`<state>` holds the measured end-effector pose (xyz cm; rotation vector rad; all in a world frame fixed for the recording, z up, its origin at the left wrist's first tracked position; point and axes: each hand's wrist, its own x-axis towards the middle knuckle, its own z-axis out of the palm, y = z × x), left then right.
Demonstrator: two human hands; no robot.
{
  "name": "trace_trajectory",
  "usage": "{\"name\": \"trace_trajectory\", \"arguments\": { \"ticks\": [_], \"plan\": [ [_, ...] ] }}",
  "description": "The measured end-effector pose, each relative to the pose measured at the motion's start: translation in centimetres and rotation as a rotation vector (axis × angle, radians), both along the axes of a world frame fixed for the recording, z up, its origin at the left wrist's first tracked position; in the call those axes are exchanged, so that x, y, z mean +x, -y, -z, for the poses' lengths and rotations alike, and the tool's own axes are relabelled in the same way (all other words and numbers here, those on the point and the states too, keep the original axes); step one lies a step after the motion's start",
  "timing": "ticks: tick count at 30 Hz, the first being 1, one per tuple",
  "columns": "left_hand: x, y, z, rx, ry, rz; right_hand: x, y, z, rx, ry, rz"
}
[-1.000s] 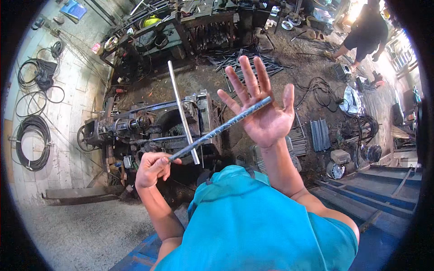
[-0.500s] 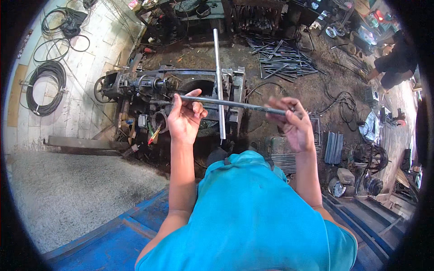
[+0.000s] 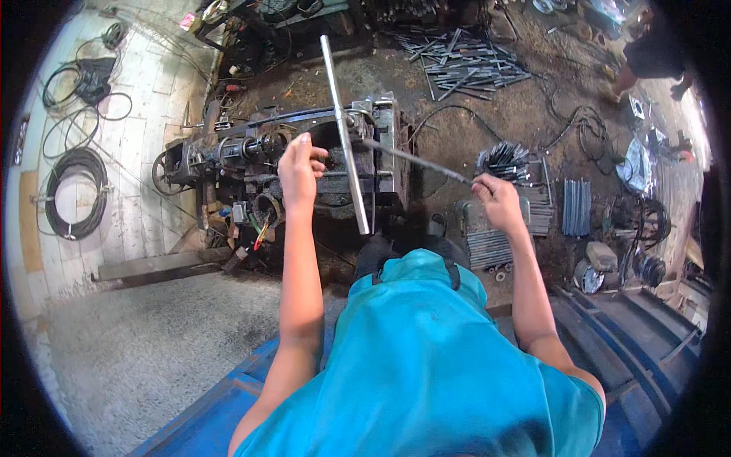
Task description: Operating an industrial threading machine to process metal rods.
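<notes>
A dark metal rod (image 3: 419,160) is gripped near its right end by my right hand (image 3: 499,202), fingers closed round it. It slants up and left, its far end close to the machine and slightly blurred. My left hand (image 3: 301,171) is off the rod, raised in front of the machine, fingers loosely bent and apart with nothing seen in them. Between my hands a long shiny silver bar (image 3: 344,129) stretches across the greasy machine (image 3: 259,148), which has a wheel at its left end. Red and yellow wire ends (image 3: 261,236) show below it.
Dark rods (image 3: 464,65) lie heaped on the floor ahead. More rods (image 3: 491,247) sit in a stack by my right forearm, beside a bluish bundle (image 3: 576,207). Hoses and a coiled cable (image 3: 76,194) lie at left. Another person (image 3: 655,53) is at far right.
My left hand has let go of the rod. My right hand, open and blurred before, now grips its right end and has moved slightly down. The view has shifted a little.
</notes>
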<state>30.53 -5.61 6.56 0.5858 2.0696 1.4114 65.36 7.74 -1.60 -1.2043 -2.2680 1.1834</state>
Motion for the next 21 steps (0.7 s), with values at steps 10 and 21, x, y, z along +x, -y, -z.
{"name": "trace_trajectory", "arguments": {
  "ticks": [10, 21],
  "plan": [
    [1.6, -4.6, 4.9, -0.273, -0.635, 0.339, -5.6, -6.2, 8.7, 0.091, 0.205, -0.017],
    [2.3, -4.9, 3.7, -0.336, -0.512, 0.305, -8.5, -7.7, 10.0, 0.031, 0.261, -0.102]
  ]
}}
